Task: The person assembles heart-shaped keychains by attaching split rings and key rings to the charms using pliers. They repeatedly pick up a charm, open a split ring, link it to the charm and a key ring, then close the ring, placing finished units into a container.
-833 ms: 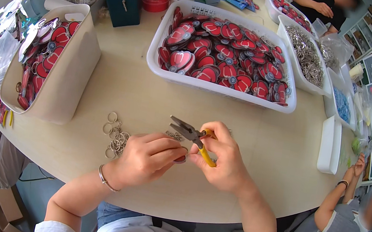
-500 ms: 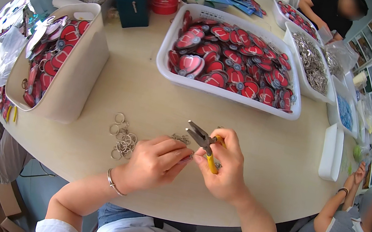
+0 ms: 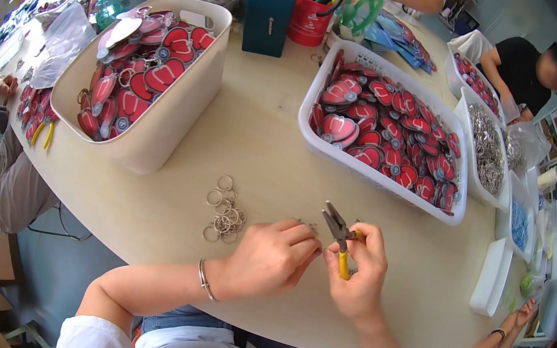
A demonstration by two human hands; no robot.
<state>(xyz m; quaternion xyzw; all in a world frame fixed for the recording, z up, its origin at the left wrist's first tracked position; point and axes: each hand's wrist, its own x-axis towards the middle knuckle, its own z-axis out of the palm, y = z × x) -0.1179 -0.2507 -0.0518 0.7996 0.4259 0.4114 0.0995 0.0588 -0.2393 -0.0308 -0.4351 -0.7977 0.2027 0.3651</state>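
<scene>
My right hand is closed round a pair of pliers with yellow handles. Their metal jaws point up and away from me, slightly parted, with nothing between them. Just left of it, my left hand is closed in a pinch, its back toward me. Whatever its fingertips hold is hidden. The two hands are close together above the table's near side. Beyond the left fingers lie small metal fittings, partly covered. A loose heap of split key rings lies on the table left of my left hand.
A cream bin of red, heart-like key charms stands at left. Ahead right is a white basket of similar charms. A green box and red cup stand behind. White trays line the right; other people sit around the table.
The view has turned, so the table and its contents appear farther right. My fingertips have parted slightly, and the small piece seen at my left fingers is now hidden. The pliers stay in my right hand.
</scene>
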